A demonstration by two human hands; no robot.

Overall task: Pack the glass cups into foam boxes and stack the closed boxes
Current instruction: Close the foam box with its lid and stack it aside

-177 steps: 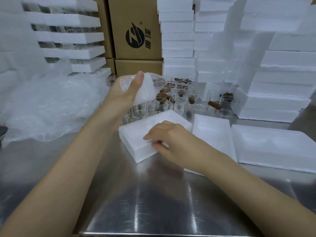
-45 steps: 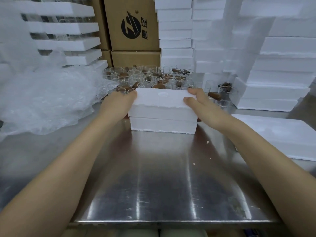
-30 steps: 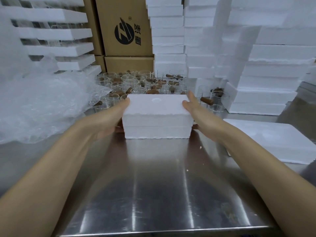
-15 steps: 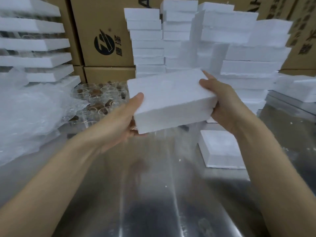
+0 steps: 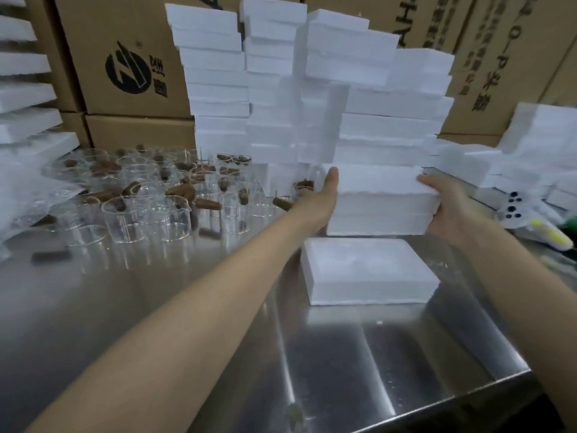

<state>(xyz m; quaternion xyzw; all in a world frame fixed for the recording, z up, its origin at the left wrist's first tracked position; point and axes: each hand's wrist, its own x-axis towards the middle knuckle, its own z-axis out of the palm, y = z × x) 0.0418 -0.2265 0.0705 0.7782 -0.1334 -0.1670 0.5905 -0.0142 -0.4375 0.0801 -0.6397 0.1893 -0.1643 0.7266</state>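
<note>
My left grip (image 5: 321, 198) and right grip (image 5: 449, 210) clasp the closed foam box (image 5: 381, 198) by its ends, contents hidden, just past the open foam tray (image 5: 368, 270) on the table (image 5: 343, 354); tilted earlier, level now.

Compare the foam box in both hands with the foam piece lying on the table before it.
The foam box is gripped at its ends by the left hand and right hand; the foam piece rests untouched on the steel table. The foam box is taller, with seam lines across its side; the foam piece is lower, with a plain side. Both are white rectangular foam.
</note>
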